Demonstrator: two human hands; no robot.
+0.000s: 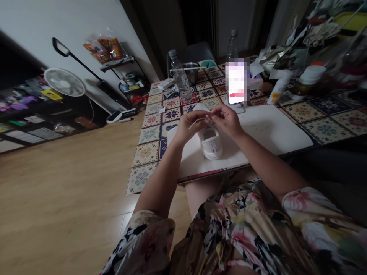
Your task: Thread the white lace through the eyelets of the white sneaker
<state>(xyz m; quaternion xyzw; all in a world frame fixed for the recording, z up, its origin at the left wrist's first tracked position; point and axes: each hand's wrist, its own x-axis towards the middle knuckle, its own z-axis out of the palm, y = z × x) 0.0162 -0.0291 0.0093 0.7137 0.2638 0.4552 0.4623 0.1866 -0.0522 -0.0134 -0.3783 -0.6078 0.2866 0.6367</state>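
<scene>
A small white shoe (212,143) lies on a white board (266,130) on the low patterned table (151,151). Both my hands hover just above the shoe's far end. My left hand (190,124) is closed in a pinch on a thin white shoelace (200,121) that runs across to my right hand (226,119). My right hand's fingers are also pinched together on the lace near the shoe's tongue. The lace ends and the shoe's eyelets are hidden under my fingers.
A phone (236,82) stands propped behind the shoe. Two water bottles (180,76), a metal bowl (191,70), jars and crumpled wrappers crowd the table's far side. On the wooden floor to the left are a fan (64,81), a lamp and a shelf.
</scene>
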